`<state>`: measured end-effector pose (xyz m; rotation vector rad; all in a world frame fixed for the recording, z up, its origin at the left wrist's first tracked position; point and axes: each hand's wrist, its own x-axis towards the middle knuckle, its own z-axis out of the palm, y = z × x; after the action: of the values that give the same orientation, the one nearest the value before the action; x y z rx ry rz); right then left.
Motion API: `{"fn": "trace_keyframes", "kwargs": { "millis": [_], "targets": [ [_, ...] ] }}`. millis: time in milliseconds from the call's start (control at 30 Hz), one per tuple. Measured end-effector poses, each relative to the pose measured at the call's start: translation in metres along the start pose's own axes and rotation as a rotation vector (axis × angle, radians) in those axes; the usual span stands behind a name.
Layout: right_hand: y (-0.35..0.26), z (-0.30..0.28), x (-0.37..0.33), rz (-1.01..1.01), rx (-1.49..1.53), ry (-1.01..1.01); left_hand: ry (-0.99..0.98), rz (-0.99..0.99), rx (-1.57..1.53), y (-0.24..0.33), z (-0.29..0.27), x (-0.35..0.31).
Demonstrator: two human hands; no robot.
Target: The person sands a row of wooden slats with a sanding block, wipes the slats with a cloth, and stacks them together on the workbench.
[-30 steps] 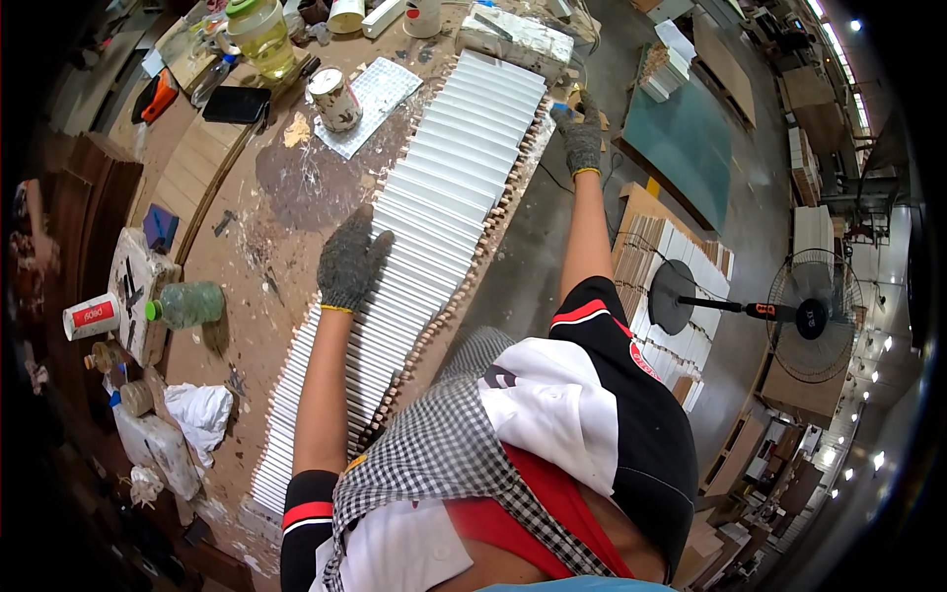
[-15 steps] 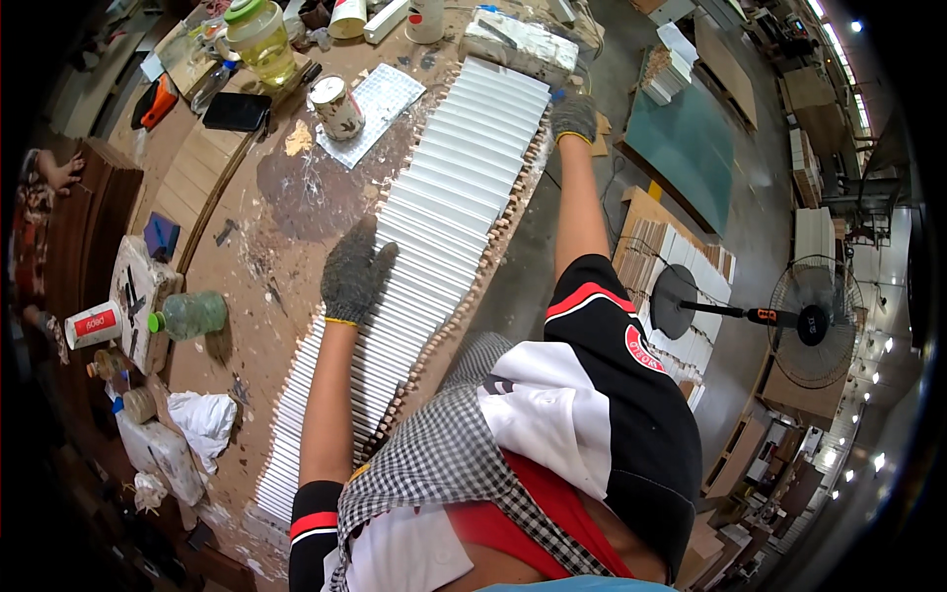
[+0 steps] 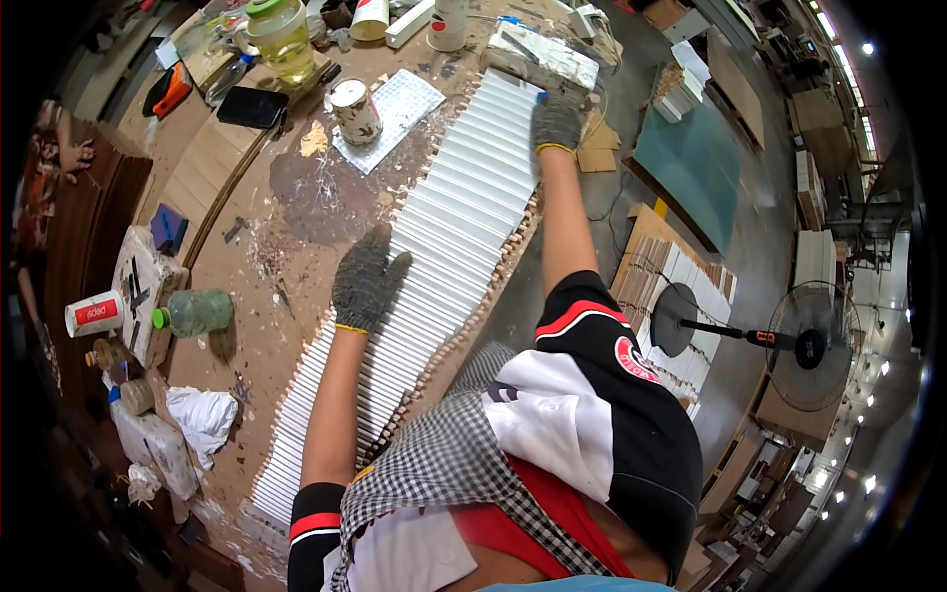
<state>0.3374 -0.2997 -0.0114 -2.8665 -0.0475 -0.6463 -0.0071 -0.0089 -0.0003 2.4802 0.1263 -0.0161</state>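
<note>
Paint spatter and stains cover the brown worktop [image 3: 261,355], which runs diagonally through a workshop, with a standing fan [image 3: 811,347] at the right. Along its near edge lies a long row of white strips [image 3: 454,257], packed side by side.

The hands are well apart. A second ago the right hand [image 3: 559,123] was out past the row's far right edge, over the floor; now it is over the row's far right corner, near a paint-crusted block [image 3: 541,56]. The left hand [image 3: 370,281] has stayed at the row's left edge, laid over the strips with the thumb spread and gripping nothing. At the left rim another person's hand [image 3: 76,158] shows more plainly than a second ago.

Yellow liquid stands in a green-lidded jug [image 3: 286,44]. A stained can [image 3: 355,111] sits on a white sheet [image 3: 409,107]; its contents do not show. Further left are a greenish bottle [image 3: 200,313] with a green cap and a red-and-white cup [image 3: 95,314]; what they hold is unclear.

A small blue thing [image 3: 542,98] is at the right hand's fingers, but I cannot tell whether they grip it. The left forearm hides part of the row, and the upper border cuts off a white cup [image 3: 447,25].
</note>
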Motion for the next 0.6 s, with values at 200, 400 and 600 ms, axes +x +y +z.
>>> {"fn": "trace_keyframes", "kwargs": {
  "millis": [200, 400, 600],
  "targets": [
    [-0.081, 0.012, 0.024, -0.211, 0.196, -0.237, 0.017, 0.024, 0.004, 0.001, 0.001, 0.004],
    [-0.099, 0.0, 0.031, 0.073, 0.201, -0.367, -0.028, -0.004, -0.018, -0.002, -0.004, 0.0],
    [-0.119, 0.027, 0.044, -0.286, -0.067, -0.334, -0.049, 0.02, 0.008, 0.002, -0.002, 0.005]
  ]
}}
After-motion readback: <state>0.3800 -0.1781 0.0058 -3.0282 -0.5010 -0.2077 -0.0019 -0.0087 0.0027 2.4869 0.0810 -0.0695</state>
